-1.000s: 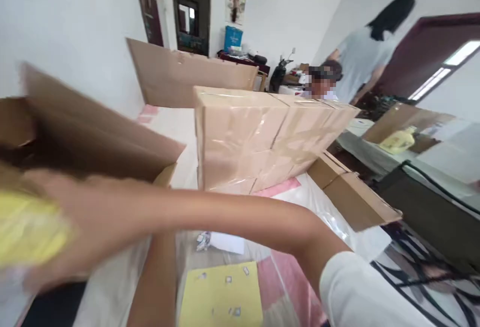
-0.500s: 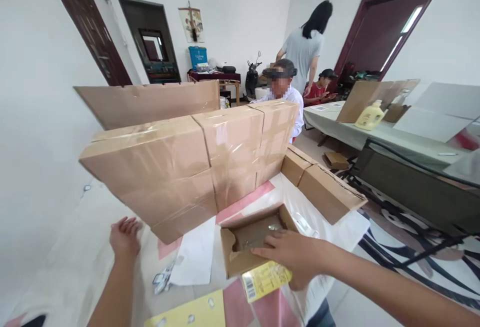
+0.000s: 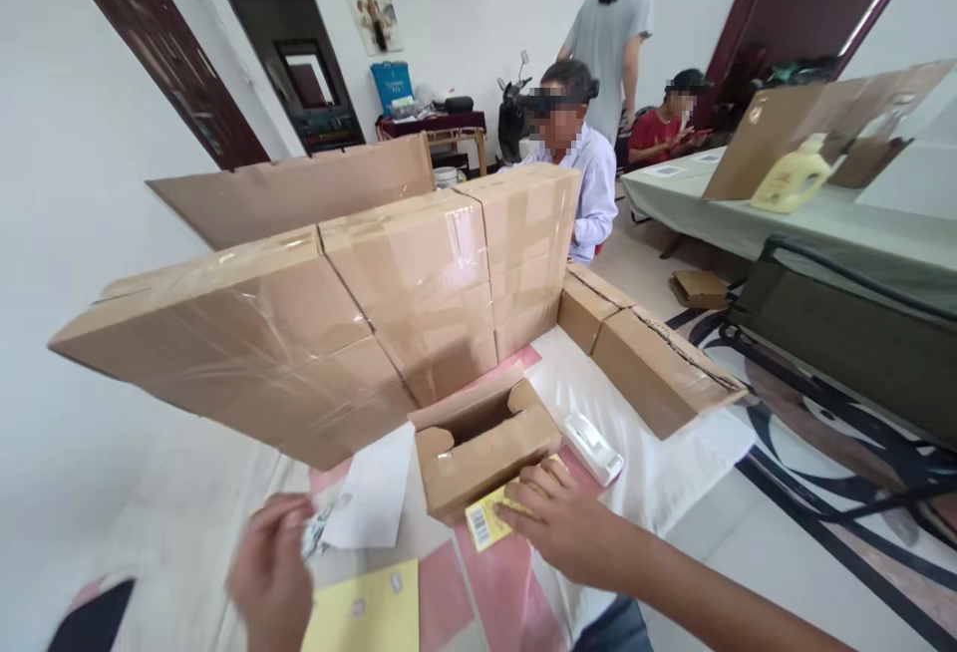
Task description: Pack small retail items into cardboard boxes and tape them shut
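Note:
My left hand [image 3: 273, 567] is at the lower left, slightly blurred, with its fingers curled into a pinch. Whatever is between them, if anything, I cannot make out. Crumpled shiny wrapping [image 3: 315, 529] lies by the fingertips, against a white sheet of paper [image 3: 372, 492]. Bent fingers of my right hand [image 3: 557, 517] grip a small yellow box [image 3: 489, 522] with a barcode, covering its right part. Directly behind it stands a small open cardboard box [image 3: 489, 458], its front panel hiding most of the inside. To its right is a white plastic object [image 3: 592, 450].
Taped cardboard boxes [image 3: 419, 303] form a wall across the table, with lower ones [image 3: 650, 363] on the right. A yellow sheet [image 3: 366, 612] with small pale pieces lies nearest me. Beyond the wall sits a person [image 3: 587, 154] wearing a headset; two others are farther back.
My left hand has moved right and down, its fingers now pinched. My right hand has shifted from the cardboard box's edge onto the yellow box. The cardboard box's inside shows less, and the view has shifted.

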Demonstrator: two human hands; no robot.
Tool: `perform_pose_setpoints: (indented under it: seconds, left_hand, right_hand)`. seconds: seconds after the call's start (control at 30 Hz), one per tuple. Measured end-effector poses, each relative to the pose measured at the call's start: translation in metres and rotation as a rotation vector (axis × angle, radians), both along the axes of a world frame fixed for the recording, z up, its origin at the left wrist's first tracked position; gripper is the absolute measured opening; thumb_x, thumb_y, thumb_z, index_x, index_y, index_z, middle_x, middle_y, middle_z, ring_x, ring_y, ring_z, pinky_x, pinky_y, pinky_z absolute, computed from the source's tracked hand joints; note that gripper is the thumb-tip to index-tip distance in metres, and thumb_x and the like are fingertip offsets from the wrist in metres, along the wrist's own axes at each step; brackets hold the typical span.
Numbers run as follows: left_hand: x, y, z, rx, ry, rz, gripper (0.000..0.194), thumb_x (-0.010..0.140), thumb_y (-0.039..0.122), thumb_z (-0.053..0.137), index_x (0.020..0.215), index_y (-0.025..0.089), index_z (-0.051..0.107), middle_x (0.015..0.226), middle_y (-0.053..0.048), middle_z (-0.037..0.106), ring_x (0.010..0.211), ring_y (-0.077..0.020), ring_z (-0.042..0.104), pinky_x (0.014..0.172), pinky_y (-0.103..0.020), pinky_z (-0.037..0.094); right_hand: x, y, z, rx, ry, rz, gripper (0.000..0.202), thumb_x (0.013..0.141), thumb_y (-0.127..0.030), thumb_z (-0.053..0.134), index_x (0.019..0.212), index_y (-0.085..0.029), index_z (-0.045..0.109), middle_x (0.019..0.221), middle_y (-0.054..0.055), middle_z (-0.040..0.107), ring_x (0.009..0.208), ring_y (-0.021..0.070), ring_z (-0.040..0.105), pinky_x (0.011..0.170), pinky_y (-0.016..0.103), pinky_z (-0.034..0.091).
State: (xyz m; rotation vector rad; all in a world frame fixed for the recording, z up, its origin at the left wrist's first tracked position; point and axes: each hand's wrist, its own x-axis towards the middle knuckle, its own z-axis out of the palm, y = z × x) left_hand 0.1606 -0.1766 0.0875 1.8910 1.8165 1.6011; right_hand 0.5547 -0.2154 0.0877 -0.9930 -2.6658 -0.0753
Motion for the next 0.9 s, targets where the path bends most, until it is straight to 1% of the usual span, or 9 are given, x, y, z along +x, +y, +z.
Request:
perform_pose_setpoints:
  seconds: [0.1, 0.2, 0.3, 0.43, 0.53, 0.6, 0.67, 0.77, 0.9]
  left_hand:
    - [0.070, -0.003, 0.025, -0.117, 0.314, -0.439, 0.019, 0.098, 0.030, 0.054, 0.115, 0.028, 0.062, 0.114, -0.005, 0.070, 0.110, -0.0248, 0.064, 0.096, -0.044, 0.050]
    - [0.120, 0.010, 0.039, -0.289, 0.629, -0.627, 0.041, 0.098, 0.038, 0.057, 0.138, 0.031, 0.054, 0.141, -0.005, 0.062, 0.134, -0.0280, 0.052, 0.109, -0.049, 0.041]
    - [0.138, 0.016, 0.033, -0.346, 0.712, -0.593, 0.057, 0.096, 0.038, 0.060, 0.149, 0.027, 0.043, 0.140, -0.010, 0.061, 0.132, -0.0304, 0.052, 0.110, -0.052, 0.036]
    - [0.142, 0.002, 0.022, -0.245, 0.707, -0.457, 0.050, 0.096, 0.034, 0.058, 0.144, 0.021, 0.049, 0.119, -0.011, 0.067, 0.113, -0.0292, 0.060, 0.101, -0.048, 0.040]
    - [0.145, -0.018, 0.026, -0.072, 0.733, -0.445, 0.033, 0.099, 0.021, 0.052, 0.131, 0.021, 0.059, 0.101, -0.009, 0.071, 0.096, -0.0245, 0.063, 0.083, -0.039, 0.041]
    - [0.148, -0.031, 0.032, 0.056, 0.742, -0.483, 0.032, 0.099, 0.011, 0.050, 0.128, 0.021, 0.060, 0.090, -0.006, 0.071, 0.087, -0.0217, 0.063, 0.073, -0.036, 0.036]
    - [0.151, -0.041, 0.035, 0.148, 0.731, -0.519, 0.035, 0.097, 0.006, 0.051, 0.127, 0.020, 0.061, 0.085, -0.004, 0.072, 0.085, -0.0208, 0.062, 0.069, -0.036, 0.032]
    - [0.152, -0.052, 0.033, 0.186, 0.675, -0.558, 0.031, 0.096, 0.004, 0.051, 0.121, 0.018, 0.064, 0.093, -0.005, 0.076, 0.083, -0.0205, 0.061, 0.068, -0.036, 0.030]
    - [0.154, -0.060, 0.024, 0.170, 0.617, -0.604, 0.021, 0.095, 0.004, 0.053, 0.107, 0.017, 0.066, 0.105, -0.005, 0.077, 0.081, -0.0189, 0.059, 0.068, -0.036, 0.031]
  right_hand:
    - [-0.007, -0.003, -0.010, 0.002, -0.023, -0.074, 0.050, 0.096, -0.012, 0.049, 0.145, -0.014, 0.051, 0.129, 0.016, 0.064, 0.113, 0.0310, 0.055, 0.098, 0.050, 0.043]
    - [-0.007, -0.003, 0.000, -0.083, -0.098, -0.164, 0.056, 0.084, -0.004, 0.054, 0.141, -0.008, 0.053, 0.123, 0.020, 0.063, 0.106, 0.0331, 0.057, 0.086, 0.047, 0.049]
    - [0.012, -0.005, 0.034, -0.284, -0.030, -0.089, 0.052, 0.080, -0.001, 0.056, 0.130, -0.013, 0.059, 0.114, 0.016, 0.064, 0.105, 0.0300, 0.059, 0.084, 0.042, 0.051]
    - [0.062, -0.017, 0.092, -0.561, 0.472, -0.020, 0.050, 0.094, -0.018, 0.060, 0.141, -0.028, 0.048, 0.128, 0.011, 0.060, 0.114, 0.0251, 0.061, 0.085, 0.035, 0.056]
    - [0.091, -0.017, 0.119, -0.448, 0.825, -0.156, 0.053, 0.096, -0.037, 0.065, 0.143, -0.039, 0.042, 0.128, 0.008, 0.060, 0.105, 0.0270, 0.065, 0.079, 0.038, 0.059]
    - [0.095, -0.006, 0.130, -0.339, 0.883, -0.227, 0.051, 0.093, -0.043, 0.068, 0.139, -0.041, 0.045, 0.124, 0.007, 0.061, 0.101, 0.0285, 0.065, 0.081, 0.042, 0.059]
    - [0.086, 0.012, 0.138, -0.312, 0.791, -0.215, 0.048, 0.093, -0.041, 0.069, 0.136, -0.036, 0.048, 0.122, 0.008, 0.061, 0.100, 0.0284, 0.064, 0.082, 0.042, 0.057]
    - [0.054, 0.044, 0.140, -0.397, 0.409, -0.122, 0.042, 0.094, -0.026, 0.064, 0.134, -0.025, 0.050, 0.124, 0.011, 0.060, 0.107, 0.0269, 0.061, 0.087, 0.039, 0.054]
    - [0.000, 0.071, 0.114, -0.362, -0.148, -0.098, 0.039, 0.088, -0.010, 0.061, 0.126, -0.015, 0.055, 0.122, 0.015, 0.060, 0.109, 0.0305, 0.060, 0.082, 0.040, 0.054]
